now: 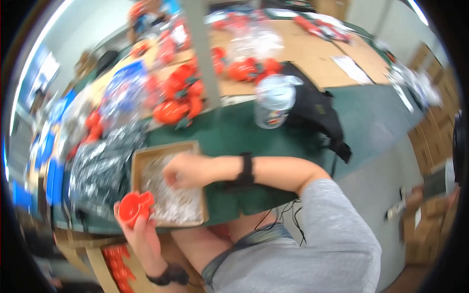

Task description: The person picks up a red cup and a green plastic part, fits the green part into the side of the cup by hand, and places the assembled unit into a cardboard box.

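Observation:
My left hand [142, 235] is closed around a round, hollow orange-red plastic part [128, 209] with a short spout-like arm on one side. It is held beside the near left corner of a shallow cardboard box [205, 207]. Inside the box lie many small clear, shiny pieces [178, 207], too blurred to name. Over these pieces is my right hand [184, 170], its fingers curled together and pointing down. Whatever they pinch, if anything, is hidden by the hand and by blur.
Dark plastic bags [100, 171] lie left of the box. Orange-red plastic parts [178, 100] are heaped beyond it, near a grey post [201, 53]. A lidded bucket [273, 105] and black bag [317, 110] stand on the green table [371, 105]. Below left, a carton holds more orange-red parts [117, 268].

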A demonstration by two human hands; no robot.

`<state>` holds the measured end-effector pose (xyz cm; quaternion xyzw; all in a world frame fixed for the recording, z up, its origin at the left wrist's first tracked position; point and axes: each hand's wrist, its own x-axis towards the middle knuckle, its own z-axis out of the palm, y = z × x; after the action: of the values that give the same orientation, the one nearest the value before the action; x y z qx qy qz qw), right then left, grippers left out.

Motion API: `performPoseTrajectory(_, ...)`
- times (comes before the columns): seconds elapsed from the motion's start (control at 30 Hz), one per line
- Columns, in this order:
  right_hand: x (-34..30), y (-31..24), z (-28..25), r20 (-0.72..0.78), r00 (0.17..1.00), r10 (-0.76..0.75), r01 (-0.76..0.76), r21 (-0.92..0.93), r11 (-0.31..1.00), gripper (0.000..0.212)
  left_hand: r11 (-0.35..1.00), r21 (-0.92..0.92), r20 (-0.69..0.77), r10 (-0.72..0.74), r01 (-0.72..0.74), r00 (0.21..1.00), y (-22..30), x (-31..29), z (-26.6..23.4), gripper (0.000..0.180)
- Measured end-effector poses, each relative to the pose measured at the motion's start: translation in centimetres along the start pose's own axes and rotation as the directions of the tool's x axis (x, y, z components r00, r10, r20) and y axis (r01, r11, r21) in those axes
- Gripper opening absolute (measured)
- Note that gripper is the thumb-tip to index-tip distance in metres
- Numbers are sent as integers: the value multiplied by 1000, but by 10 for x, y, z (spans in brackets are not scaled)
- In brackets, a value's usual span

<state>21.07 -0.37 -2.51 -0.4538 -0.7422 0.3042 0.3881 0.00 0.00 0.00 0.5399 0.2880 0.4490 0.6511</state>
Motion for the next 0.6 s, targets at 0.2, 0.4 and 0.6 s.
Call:
performPoseTrajectory(0.2,-23,8,-16,-147,988,-58,48,-67,997,10,897,-340,29,-291,284,956,-5,8,21,44)
performPoseTrajectory(0.4,-28,9,-29,-197,978,76,-64,66,996,9,967,-154,2,-206,204,978,-16,13,54,46)
performPoseTrajectory(0.6,-14,4,-30,-212,973,88,-53,169,984,12,930,-280,-69,-267,238,961,-15,17,20,38)
